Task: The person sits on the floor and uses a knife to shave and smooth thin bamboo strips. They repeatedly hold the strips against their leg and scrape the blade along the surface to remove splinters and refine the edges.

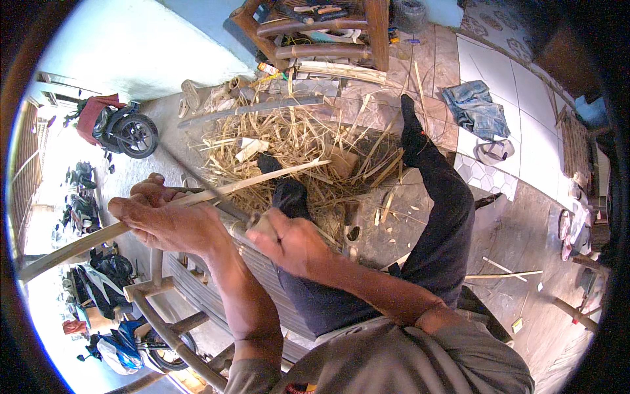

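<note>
My left hand [172, 220] is closed around a long pale bamboo strip [266, 176]. The strip slants from the lower left up toward the middle of the view. My right hand [289, 243], slightly blurred, is a fist around the handle end of a long, dark, narrow knife [190, 169]. From that fist the blade reaches up and left, crossing the strip just beyond my left hand. Whether the edge touches the strip I cannot tell. Below the hands, a heap of thin bamboo shavings [295, 141] covers the floor around my feet.
A slatted bamboo bench [161, 312] is at the left beside my legs. Ahead stands a bamboo rack [315, 49] with tools. Jeans [476, 108] and a sandal [493, 151] lie on the right-hand tiles. A motorcycle [118, 128] is parked at the far left.
</note>
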Tool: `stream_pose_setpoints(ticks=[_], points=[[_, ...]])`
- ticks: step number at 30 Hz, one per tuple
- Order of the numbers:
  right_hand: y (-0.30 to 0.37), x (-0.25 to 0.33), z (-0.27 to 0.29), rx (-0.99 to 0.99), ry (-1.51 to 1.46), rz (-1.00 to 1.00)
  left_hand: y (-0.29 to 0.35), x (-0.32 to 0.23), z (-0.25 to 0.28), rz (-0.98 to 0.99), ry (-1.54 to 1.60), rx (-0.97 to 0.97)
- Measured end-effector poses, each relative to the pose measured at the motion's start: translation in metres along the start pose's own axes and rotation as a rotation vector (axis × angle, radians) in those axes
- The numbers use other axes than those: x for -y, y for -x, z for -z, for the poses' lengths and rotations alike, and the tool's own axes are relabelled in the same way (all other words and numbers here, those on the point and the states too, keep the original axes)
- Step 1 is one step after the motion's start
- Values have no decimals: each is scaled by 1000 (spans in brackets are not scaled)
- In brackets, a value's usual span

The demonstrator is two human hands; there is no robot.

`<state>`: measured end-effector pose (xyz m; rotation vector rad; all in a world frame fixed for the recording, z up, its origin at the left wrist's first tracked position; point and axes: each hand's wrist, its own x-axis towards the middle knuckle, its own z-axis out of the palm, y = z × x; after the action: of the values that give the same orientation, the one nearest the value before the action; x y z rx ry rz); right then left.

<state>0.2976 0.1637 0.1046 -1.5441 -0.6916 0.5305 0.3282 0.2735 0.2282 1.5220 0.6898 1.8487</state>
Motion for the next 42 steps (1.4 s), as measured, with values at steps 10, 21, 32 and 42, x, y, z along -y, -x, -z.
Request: stream_pose_setpoints(ticks=[10,21,32,42], points=[[-5,-71,-18,-7,91,44,-21,14,10,38,51,-39],[-7,-190,-25,60,325,-174,-43,40,31,30,-31,-107],[-8,-273,12,59,453,-506,-58,55,42,63,-77,-106],[-26,-143,20,81,278,-170,-4,98,26,165,25,66]])
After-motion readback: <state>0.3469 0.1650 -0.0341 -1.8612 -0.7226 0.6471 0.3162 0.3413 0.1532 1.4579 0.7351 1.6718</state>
